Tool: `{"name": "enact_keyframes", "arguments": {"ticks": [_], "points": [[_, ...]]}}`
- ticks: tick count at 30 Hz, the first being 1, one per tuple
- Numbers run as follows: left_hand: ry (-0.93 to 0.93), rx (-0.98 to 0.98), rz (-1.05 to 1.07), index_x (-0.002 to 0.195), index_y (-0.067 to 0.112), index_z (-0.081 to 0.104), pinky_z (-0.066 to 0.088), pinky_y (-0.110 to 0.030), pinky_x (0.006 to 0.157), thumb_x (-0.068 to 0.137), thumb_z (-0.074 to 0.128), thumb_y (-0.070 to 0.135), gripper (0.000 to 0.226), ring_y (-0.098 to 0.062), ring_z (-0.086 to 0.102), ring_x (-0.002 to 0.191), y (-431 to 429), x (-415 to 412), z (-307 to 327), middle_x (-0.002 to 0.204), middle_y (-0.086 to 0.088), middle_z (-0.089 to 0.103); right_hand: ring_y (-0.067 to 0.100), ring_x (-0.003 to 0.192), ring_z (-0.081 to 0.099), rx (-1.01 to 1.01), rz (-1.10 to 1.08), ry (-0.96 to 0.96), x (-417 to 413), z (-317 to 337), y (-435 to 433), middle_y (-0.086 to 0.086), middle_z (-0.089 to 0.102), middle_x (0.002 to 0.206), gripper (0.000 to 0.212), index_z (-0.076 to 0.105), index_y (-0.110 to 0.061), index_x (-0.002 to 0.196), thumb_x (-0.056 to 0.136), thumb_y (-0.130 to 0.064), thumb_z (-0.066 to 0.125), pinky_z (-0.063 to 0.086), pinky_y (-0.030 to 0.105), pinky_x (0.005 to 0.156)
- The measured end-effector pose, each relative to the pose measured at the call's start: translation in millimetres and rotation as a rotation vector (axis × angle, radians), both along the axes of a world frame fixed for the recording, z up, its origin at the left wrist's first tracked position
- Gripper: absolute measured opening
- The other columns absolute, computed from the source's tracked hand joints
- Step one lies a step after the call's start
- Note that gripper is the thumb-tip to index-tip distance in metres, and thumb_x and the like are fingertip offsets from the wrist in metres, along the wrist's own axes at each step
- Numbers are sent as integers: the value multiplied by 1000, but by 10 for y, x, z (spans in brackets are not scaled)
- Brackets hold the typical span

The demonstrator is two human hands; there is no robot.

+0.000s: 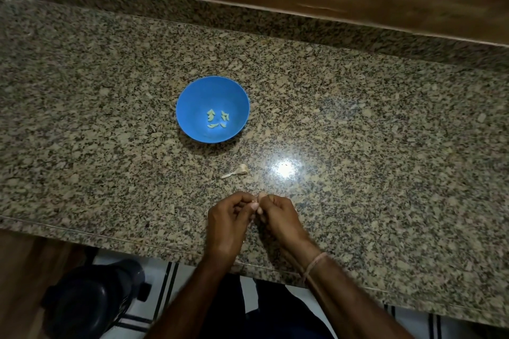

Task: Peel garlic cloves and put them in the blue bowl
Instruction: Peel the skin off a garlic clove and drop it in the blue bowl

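Head view: both hands meet at the near edge of the granite counter (pixel 358 118). The left hand (pixel 228 217) and right hand (pixel 278 215) have their fingers curled tight, fingertips together, pinching a garlic clove (pixel 255 204) between them. Only a pale sliver of it shows, so its long axis cannot be told.

The blue bowl (pixel 209 93) sits at about 11 o'clock from the hands, well apart from them, with several peeled cloves (pixel 217 118) lying on its bottom. A scrap of garlic skin (pixel 237 170) lies on the counter between hands and bowl, near 12 o'clock from the fingertips.

The left hand is slightly nearer the bowl, though either could likely reach it. The drop would go forward and a little left, passing over the scrap.
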State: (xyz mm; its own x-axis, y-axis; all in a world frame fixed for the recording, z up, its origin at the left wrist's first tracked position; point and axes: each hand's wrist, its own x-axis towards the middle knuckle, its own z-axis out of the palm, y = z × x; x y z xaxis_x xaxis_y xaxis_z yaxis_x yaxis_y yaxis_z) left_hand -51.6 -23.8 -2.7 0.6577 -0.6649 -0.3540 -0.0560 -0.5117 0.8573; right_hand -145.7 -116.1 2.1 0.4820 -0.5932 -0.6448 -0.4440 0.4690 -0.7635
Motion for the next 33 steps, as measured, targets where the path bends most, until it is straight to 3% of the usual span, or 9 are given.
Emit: {"name": "enact_keyframes", "arguments": {"ticks": [6,8,11,16,21,25,27,29,33], "points": [[570,20,203,91,10,76,45,-26,59,97,70,15,10,-13,65,74,-31,57,134,80,-3,74,7,47,36,-673,204,90,-46,-127,26,-9,40,52,40,45,-24,68,107,-29,54,27,31,49],[401,24,156,84,16,75,46,-27,59,96,73,22,14,-10,64,70,-31,59,122,76,6,73,8,48,34,-678,167,77,-33,-138,43,-10,39,52,41,43,-25,67,107,-29,55,28,34,50],[-215,167,-19,75,26,67,48,-28,58,93,73,37,22,-6,61,64,-28,60,74,67,11,65,8,48,34,-665,143,114,4,-122,65,-10,37,52,46,39,-29,64,107,-29,55,26,31,50],[475,56,78,87,7,62,35,-26,50,105,56,28,29,-16,51,64,-69,110,50,71,0,61,8,48,35,-680,125,104,-10,-151,46,-10,39,52,44,42,-25,66,107,-27,56,26,26,49],[286,-1,97,93,13,72,47,-17,59,103,62,29,21,-5,65,67,-16,117,30,79,2,74,6,50,38,-647,113,100,-20,-179,57,-12,41,53,46,43,-32,63,105,-26,60,29,26,51],[270,-24,190,96,11,74,56,-18,72,101,67,20,13,-11,74,84,-28,185,31,86,0,78,9,65,49,-790,229,236,-95,-240,45,-10,55,73,21,58,-25,81,101,-25,64,35,30,58],[252,-10,187,94,13,76,60,-27,80,99,69,21,11,-11,75,84,-23,206,15,84,2,79,8,80,53,-834,188,226,-121,-224,33,-8,60,92,3,64,-22,101,99,-22,66,41,23,66],[213,30,146,89,20,77,61,-39,85,98,71,28,13,-11,76,83,-9,225,-24,82,4,79,2,88,58,-797,137,120,-110,-186,27,-10,65,100,13,67,-21,112,99,-21,69,44,14,73],[210,46,28,82,26,77,62,-45,82,100,66,37,24,-14,76,81,-28,232,-84,80,4,78,10,83,71,-613,65,-69,-28,-99,50,-9,75,87,6,76,-17,94,95,-11,74,55,24,73]]}}
